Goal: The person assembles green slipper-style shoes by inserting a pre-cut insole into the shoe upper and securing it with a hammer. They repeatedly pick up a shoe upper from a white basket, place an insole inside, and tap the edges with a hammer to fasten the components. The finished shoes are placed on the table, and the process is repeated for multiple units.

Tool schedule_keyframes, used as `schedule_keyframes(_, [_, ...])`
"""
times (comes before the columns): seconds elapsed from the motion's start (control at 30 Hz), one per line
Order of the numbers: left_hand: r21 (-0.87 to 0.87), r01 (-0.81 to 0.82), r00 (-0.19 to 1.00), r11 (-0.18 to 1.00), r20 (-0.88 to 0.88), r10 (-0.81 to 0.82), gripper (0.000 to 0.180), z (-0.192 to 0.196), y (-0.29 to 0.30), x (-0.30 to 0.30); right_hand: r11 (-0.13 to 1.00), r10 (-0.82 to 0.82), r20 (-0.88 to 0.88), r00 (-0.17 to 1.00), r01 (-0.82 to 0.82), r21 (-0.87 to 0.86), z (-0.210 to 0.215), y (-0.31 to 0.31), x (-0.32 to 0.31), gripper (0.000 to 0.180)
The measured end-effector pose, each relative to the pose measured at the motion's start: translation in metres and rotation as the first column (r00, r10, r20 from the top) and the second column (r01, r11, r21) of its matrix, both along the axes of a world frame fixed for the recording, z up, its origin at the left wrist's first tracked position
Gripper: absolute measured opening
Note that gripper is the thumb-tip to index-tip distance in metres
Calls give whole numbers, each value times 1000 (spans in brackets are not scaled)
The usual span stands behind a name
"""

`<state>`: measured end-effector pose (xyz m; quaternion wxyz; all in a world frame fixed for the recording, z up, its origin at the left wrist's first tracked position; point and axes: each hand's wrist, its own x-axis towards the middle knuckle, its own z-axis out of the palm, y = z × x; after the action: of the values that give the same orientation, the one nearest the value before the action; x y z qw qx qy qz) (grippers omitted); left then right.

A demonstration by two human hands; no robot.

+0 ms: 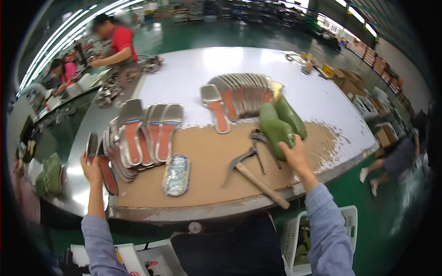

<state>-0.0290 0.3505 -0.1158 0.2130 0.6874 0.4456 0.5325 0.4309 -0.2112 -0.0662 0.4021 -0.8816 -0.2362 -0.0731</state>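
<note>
At the table's left edge, my left hand (93, 172) is closed on a dark insole with a reddish middle (107, 177). Beside it stands a fanned stack of silver and orange insoles (132, 142). Over to the right, my right hand (297, 158) grips the near end of a green shoe last (275, 126). Another green last (290, 117) lies against it on the right. Behind them curves a second row of insoles (246, 99). Pincers (267, 147) and a wooden-handled hammer (260, 181) rest left of my right hand. A tray of small shiny bits (177, 175) sits nearer the left stack.
Brown board (207, 193) covers the near part of the white table (179, 69). A white basket with green lasts (350, 225) stands below at the right. Tools and a yellow container (328, 70) are at the far right corner. Co-workers are at the left; another person is at right.
</note>
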Motion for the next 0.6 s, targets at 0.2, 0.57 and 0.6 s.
schedule_keyframes(0.2, [43,131,655,991,747,-118,30,135,-67,27,749,380,-624,683,169,641,-5,-37,3,49])
schedule_keyframes(0.57, [-225,870,309,439,942,-130,37,76,-237,95,566,677,-230,700,-294,770,69,64,-223,47])
schedule_keyframes(0.6, [-37,968,75,249,986,-147,38,75,-249,99,642,655,-135,744,-453,618,79,77,-240,47])
